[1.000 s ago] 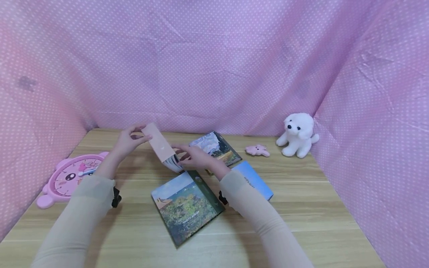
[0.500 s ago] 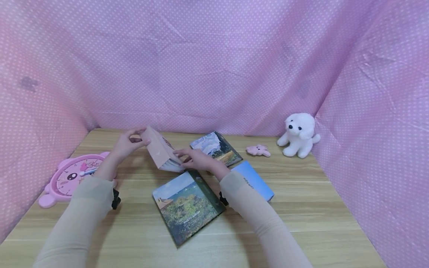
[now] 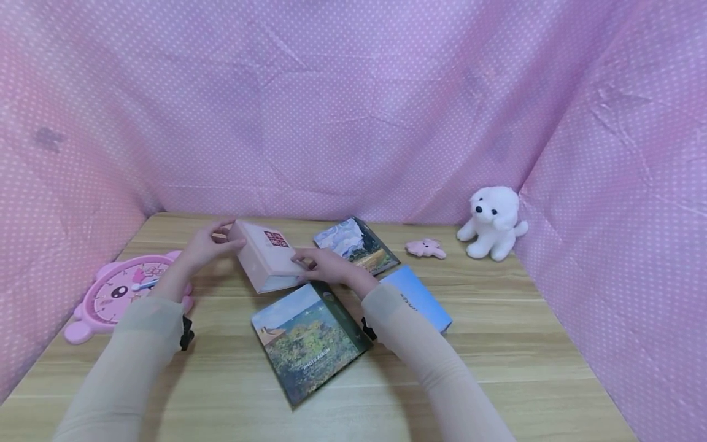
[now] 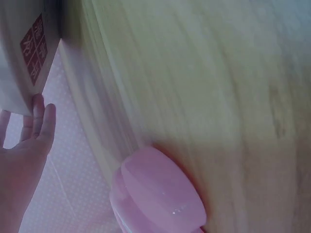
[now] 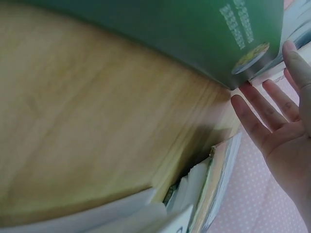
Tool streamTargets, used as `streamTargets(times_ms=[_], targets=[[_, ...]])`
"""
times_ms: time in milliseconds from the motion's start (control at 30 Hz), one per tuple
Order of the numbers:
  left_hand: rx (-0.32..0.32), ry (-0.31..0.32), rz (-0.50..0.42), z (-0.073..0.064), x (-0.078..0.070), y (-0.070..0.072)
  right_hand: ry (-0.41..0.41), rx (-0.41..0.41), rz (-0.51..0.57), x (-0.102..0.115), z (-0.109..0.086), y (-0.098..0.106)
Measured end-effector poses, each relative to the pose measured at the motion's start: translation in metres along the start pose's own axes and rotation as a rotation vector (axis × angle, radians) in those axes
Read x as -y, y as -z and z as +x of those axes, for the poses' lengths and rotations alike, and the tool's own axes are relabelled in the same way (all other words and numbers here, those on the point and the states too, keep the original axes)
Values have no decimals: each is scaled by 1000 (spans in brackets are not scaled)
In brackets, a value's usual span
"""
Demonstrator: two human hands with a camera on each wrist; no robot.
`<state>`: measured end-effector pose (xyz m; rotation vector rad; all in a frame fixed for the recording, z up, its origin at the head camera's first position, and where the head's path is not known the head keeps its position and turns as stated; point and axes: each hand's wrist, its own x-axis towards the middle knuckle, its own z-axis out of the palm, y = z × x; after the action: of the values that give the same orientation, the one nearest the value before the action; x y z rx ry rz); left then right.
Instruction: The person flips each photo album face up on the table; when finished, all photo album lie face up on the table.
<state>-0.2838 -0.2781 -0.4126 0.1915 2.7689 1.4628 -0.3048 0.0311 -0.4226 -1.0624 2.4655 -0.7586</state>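
Observation:
A thick pale pink photo album [image 3: 258,253] with a red square of characters on its cover lies left of centre at the back of the table. My left hand [image 3: 205,245] holds its far left corner, thumb along the spine side. At the opposite, near right corner, my right hand [image 3: 327,265] pinches the album, fingers over the cover. In the left wrist view the fingertips [image 4: 39,104] meet the album's edge. Just in front lies a photo album with a garden picture [image 3: 309,337]; its green back strip [image 5: 194,43] looms large in the right wrist view.
Behind the right forearm lie a blue album [image 3: 417,298] and a landscape-covered album [image 3: 367,252]. A pink clock [image 3: 113,294] sits under the left forearm. Farther right are a small pink plush [image 3: 425,248] and a white toy dog [image 3: 490,224]. Pink dotted cloth [image 3: 353,123] walls the table.
The pink album has tipped over from standing on edge to lying with its red-marked cover upward. Both hands have come down slightly with it, and its fanned pages have closed together.

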Motion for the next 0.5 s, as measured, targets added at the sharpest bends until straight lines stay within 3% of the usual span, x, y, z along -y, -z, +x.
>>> streamTargets(times_ms=[500], targets=[[77, 32, 72, 1, 8, -5, -16, -63, -194, 1, 8, -3]])
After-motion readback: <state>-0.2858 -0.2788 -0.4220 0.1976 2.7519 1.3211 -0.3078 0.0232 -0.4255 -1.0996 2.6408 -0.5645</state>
